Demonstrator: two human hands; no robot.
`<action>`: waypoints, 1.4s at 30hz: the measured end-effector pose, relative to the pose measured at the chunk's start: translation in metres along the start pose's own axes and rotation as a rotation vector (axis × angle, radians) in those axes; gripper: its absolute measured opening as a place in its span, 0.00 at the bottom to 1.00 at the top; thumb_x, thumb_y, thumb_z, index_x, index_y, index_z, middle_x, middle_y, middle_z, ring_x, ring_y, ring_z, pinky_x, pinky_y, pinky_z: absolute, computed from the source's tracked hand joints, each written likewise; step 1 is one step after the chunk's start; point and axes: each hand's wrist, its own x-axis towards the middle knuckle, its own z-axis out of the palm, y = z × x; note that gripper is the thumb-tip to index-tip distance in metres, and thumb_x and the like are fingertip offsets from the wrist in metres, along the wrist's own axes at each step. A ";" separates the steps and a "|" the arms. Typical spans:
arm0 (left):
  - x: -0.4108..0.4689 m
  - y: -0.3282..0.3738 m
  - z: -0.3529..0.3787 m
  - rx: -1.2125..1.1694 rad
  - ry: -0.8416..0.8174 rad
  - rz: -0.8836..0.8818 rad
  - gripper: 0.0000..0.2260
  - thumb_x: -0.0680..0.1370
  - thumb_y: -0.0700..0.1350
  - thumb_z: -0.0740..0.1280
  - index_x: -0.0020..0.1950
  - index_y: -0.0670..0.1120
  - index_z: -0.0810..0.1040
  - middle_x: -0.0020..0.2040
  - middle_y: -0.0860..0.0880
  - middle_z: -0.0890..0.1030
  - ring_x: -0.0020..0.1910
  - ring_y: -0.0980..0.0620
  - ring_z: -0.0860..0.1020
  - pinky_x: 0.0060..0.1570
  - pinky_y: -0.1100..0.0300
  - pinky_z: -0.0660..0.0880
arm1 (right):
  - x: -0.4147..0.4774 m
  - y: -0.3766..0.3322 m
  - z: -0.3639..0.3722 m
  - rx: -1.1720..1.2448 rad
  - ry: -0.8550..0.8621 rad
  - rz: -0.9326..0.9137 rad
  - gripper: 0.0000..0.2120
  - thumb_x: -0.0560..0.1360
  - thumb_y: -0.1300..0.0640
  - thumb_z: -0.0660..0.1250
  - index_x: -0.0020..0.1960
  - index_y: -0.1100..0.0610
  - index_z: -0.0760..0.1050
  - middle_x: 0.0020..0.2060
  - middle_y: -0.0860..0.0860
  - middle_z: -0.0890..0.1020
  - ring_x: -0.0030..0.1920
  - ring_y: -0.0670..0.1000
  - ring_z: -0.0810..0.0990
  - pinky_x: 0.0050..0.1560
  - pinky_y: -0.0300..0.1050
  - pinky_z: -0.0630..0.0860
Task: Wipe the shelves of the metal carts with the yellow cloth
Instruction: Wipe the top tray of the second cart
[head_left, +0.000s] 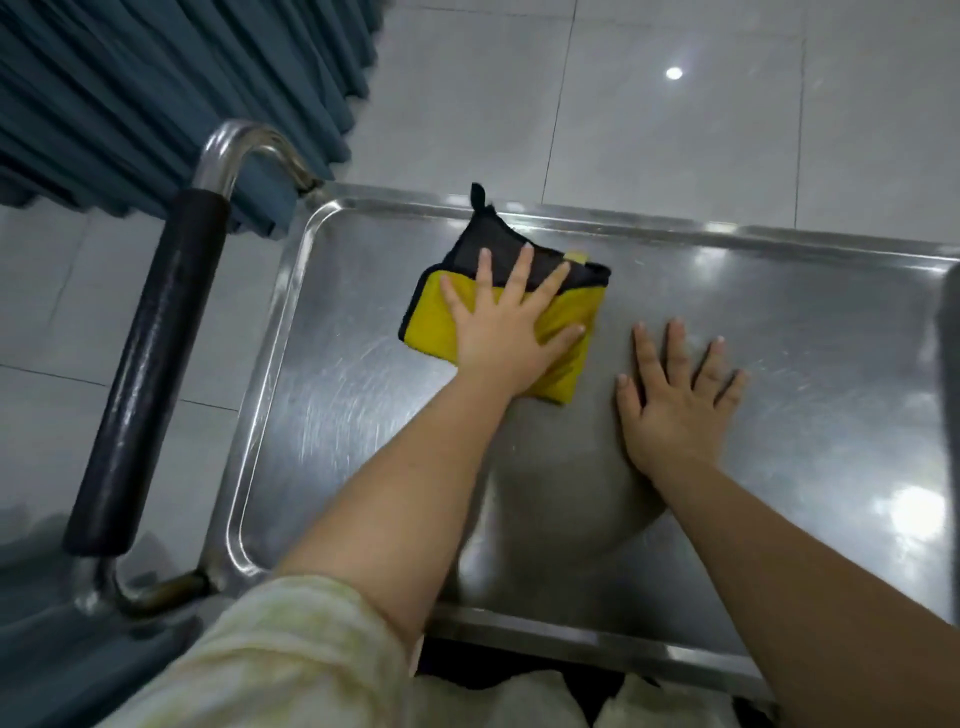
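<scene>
1. Left hand (506, 332): fingers straight and spread, palm pressing flat on the cloth.
2. Cloth (428, 325): yellow, dark side folded over; beneath the left hand, lying on the shelf.
3. Right hand (675, 400): fingers straight, flat on bare metal just beside the cloth, holding nothing.
4. Shelf (831, 364): steel, under both hands.
5. Handle (150, 364): black-sleeved, well left of the left hand.

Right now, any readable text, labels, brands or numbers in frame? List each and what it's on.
No readable text in this view.
Small pale tag at the far edge of the yellow cloth: too small and blurred to read.
Cart shelf, black handle grip, curtain, floor tiles: no print or markings show.
</scene>
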 end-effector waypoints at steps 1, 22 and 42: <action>-0.013 -0.028 0.002 0.035 0.017 0.094 0.33 0.74 0.75 0.44 0.78 0.68 0.47 0.81 0.55 0.48 0.79 0.40 0.43 0.68 0.26 0.40 | -0.002 0.000 0.000 -0.002 0.000 -0.007 0.29 0.78 0.36 0.37 0.78 0.38 0.38 0.79 0.46 0.40 0.77 0.62 0.35 0.73 0.67 0.34; -0.171 -0.115 0.038 0.085 0.045 0.056 0.31 0.75 0.75 0.45 0.77 0.68 0.50 0.81 0.56 0.51 0.80 0.43 0.47 0.69 0.27 0.47 | -0.008 -0.002 -0.006 0.003 0.006 -0.015 0.27 0.82 0.39 0.43 0.79 0.39 0.40 0.80 0.46 0.41 0.78 0.63 0.38 0.73 0.68 0.36; -0.247 -0.080 0.063 -0.046 0.031 -0.278 0.33 0.73 0.75 0.47 0.77 0.68 0.50 0.81 0.57 0.48 0.80 0.45 0.46 0.71 0.29 0.43 | -0.011 0.001 0.003 0.042 0.067 -0.060 0.28 0.82 0.40 0.45 0.80 0.42 0.47 0.80 0.48 0.45 0.77 0.66 0.40 0.72 0.71 0.38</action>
